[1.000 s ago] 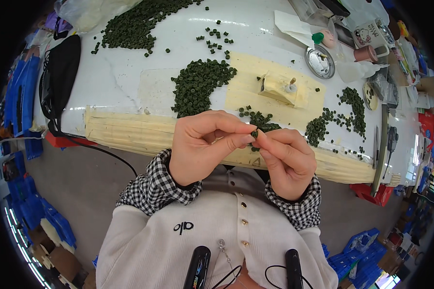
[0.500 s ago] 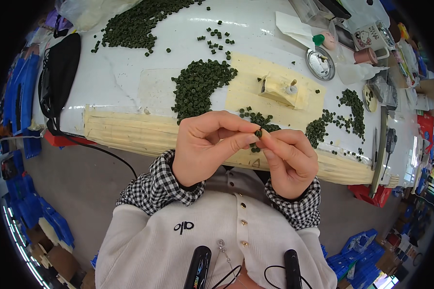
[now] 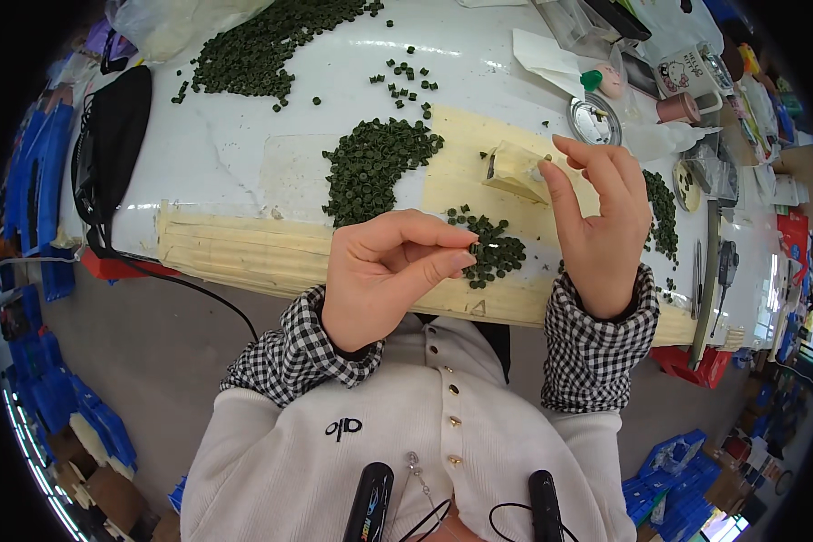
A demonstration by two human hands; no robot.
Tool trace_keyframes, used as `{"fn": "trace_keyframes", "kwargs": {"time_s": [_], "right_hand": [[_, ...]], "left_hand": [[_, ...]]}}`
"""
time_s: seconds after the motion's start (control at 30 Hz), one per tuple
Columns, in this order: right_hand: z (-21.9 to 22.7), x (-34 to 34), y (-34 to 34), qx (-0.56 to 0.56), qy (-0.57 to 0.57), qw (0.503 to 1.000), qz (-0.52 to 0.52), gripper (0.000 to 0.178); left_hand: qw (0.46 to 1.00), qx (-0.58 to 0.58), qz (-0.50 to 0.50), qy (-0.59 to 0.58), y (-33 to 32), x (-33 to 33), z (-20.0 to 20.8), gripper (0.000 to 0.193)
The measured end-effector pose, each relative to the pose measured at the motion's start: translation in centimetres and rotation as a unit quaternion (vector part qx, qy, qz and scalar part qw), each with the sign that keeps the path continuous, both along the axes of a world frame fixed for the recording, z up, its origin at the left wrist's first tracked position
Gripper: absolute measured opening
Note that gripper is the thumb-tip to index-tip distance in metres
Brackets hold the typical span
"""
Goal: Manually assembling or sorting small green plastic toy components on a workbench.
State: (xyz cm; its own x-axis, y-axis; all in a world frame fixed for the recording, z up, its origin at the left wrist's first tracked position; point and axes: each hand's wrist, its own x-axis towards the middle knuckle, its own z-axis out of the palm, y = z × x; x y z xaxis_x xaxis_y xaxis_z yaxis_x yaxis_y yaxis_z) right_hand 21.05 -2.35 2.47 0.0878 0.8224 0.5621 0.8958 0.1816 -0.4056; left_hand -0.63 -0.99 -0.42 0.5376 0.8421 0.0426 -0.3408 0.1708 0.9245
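My left hand (image 3: 384,275) is held above the table's near edge in a pinch, thumb and forefinger closed on a small dark green plastic piece that mostly hides between the fingertips. My right hand (image 3: 605,217) reaches over the yellow-taped block (image 3: 515,172), its thumb and fingers apart around the short peg that stands up from the block. Just beyond my left fingertips lies a small pile of dark green plastic pieces (image 3: 497,257). A larger heap of the same pieces (image 3: 379,167) sits behind my left hand.
More green pieces (image 3: 244,54) spread at the far left, and another group (image 3: 661,217) lies right of my right hand. A round metal lid (image 3: 596,117), a thread spool (image 3: 677,108) and a mug (image 3: 686,77) stand at the back right. A black bag (image 3: 117,135) lies at the left edge.
My right hand has left my left fingertips, moved right and away from me to the taped block, and opened. My left hand stays nearly in place, still pinching.
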Motion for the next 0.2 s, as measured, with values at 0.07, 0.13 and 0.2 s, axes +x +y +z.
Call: {"fn": "trace_keyframes", "kwargs": {"time_s": [0.07, 0.13, 0.2], "right_hand": [[-0.26, 0.18, 0.45, 0.0, -0.015, 1.0, 0.016, 0.014], [-0.34, 0.07, 0.47, -0.002, -0.001, 1.0, 0.015, 0.013], [-0.37, 0.02, 0.43, -0.003, 0.007, 1.0, 0.014, 0.012]], "left_hand": [[1.0, 0.004, -0.013, -0.019, 0.13, -0.22, -0.44, 0.017], [1.0, -0.003, -0.014, -0.011, 0.13, -0.34, -0.36, 0.018], [1.0, 0.0, -0.006, 0.002, 0.12, -0.26, -0.12, 0.016]]}}
